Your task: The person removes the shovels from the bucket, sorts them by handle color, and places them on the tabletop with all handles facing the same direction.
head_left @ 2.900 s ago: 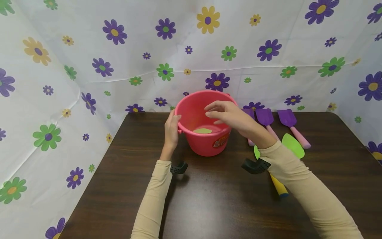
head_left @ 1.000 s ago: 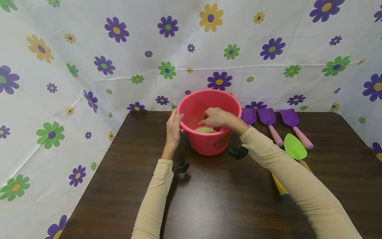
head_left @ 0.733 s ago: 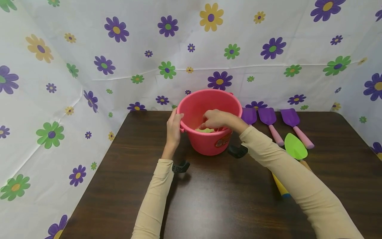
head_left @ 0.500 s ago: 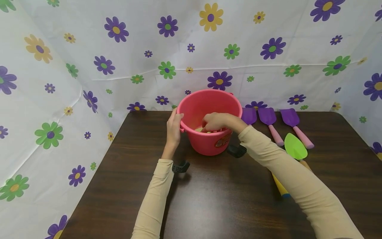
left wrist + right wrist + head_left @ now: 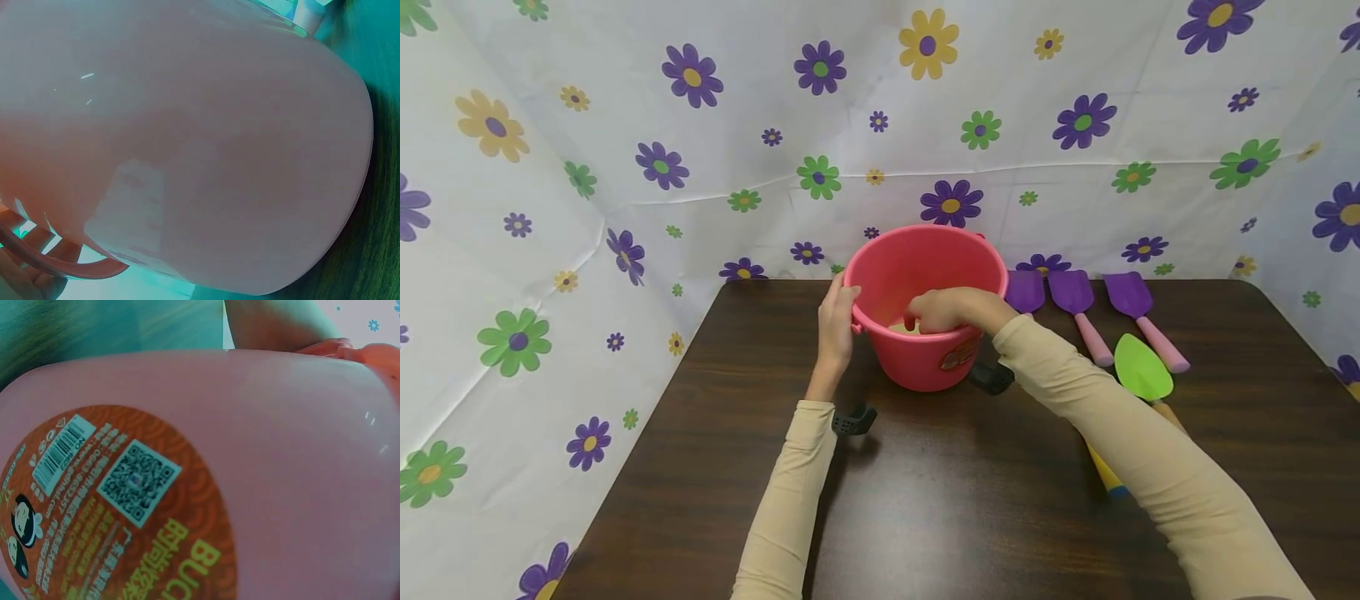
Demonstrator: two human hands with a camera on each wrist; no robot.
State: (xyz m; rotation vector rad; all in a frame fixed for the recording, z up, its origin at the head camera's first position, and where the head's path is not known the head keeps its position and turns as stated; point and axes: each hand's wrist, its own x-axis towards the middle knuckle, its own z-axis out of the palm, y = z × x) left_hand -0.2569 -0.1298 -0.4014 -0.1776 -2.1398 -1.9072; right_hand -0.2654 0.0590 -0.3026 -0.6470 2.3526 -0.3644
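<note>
A pink bucket [image 5: 910,358] stands upright on the dark table. My left hand [image 5: 835,321] grips its left rim, thumb over the edge; in the left wrist view the fingers of that left hand [image 5: 47,269] show beside the curved pink handle [image 5: 81,269]. My right hand [image 5: 938,310] reaches down inside the bucket, knuckles bent, its fingertips hidden behind the near rim. Beside it on the bucket's floor shows part of a pale yellow-green thing [image 5: 904,328]. I cannot tell whether the right hand holds anything. The right wrist view faces the bucket's orange sticker [image 5: 125,500].
Right of the bucket lie three purple shovels [image 5: 1071,292] with pink handles. A green trowel [image 5: 1142,367] lies in front of them. Under my right sleeve a yellow handle with a blue end [image 5: 1105,475] sticks out. A flowered sheet [image 5: 850,83] hangs behind the table.
My right hand has gone from above the bucket's opening to down inside it, sinking lower and covering more of the pale thing. My left hand keeps its grip on the rim.
</note>
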